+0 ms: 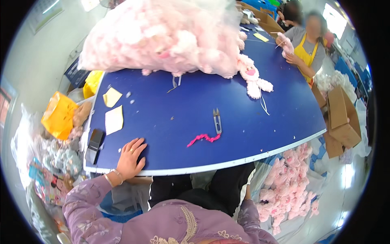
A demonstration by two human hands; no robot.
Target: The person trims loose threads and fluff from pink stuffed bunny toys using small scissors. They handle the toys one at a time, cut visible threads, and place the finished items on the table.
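Observation:
My left hand [130, 157] lies flat on the near left edge of the blue table [162, 101], fingers apart and holding nothing. Closest to it is a black phone-like object [95, 140] by the left edge. Of my right hand [247, 192], only a sliver of skin shows beside my leg, below the table edge; its fingers are hidden. Thread snips [217, 122] with a crinkled pink tie [204, 138] at their handle lie mid-table. Farther right rests a pink plush toy [252, 76] with white cords trailing from it.
A big clear bag [162, 40] full of pink plush fills the table's far side. Yellow paper pieces [114, 120] lie at left. Pink plush toys [286, 183] are heaped low at right, near an open cardboard box [343, 116]. Across the table a person in a yellow apron [304, 53] handles plush.

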